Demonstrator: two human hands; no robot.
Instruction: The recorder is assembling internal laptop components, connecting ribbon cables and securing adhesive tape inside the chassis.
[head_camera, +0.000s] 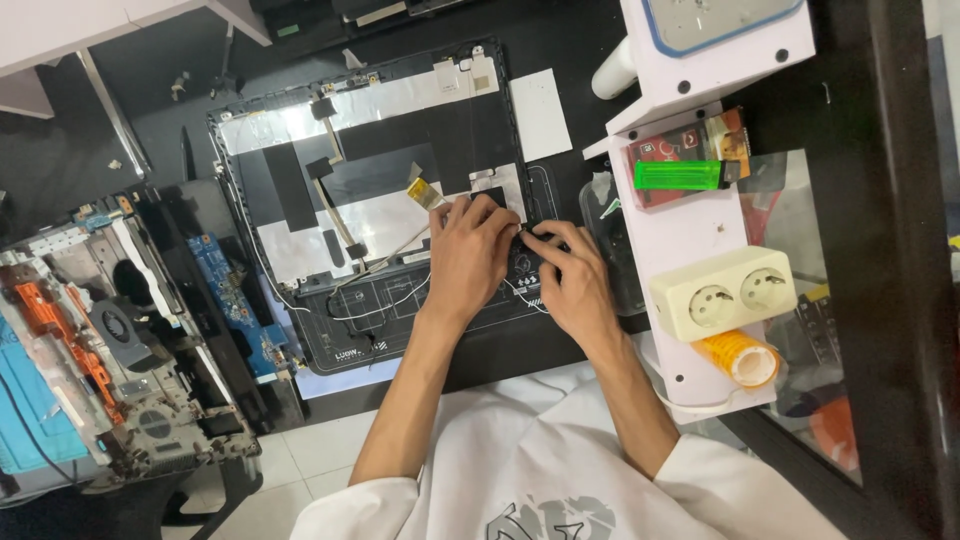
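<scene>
Laptop lid panel (380, 200) is lying open-side up on the dark bench, already stripped: foil shielding, black tape and thin cables (340, 225) are showing, with no screen in place. Work at the lower right corner looks unfinished. Left hand (468, 255) and right hand (572, 280) are meeting there, fingertips bunched together and pressing on a small dark part; whether either is pinching it, I cannot tell. Another opened laptop chassis (120, 340) is sitting off to the left.

Lying on a black workbench (560, 40): an opened laptop lid (380, 200), a white card (540, 113), a white shelf (690, 230) bearing a green lighter (680, 175) and double socket (725, 292); dismantled laptop chassis (110, 350) resting at left.
</scene>
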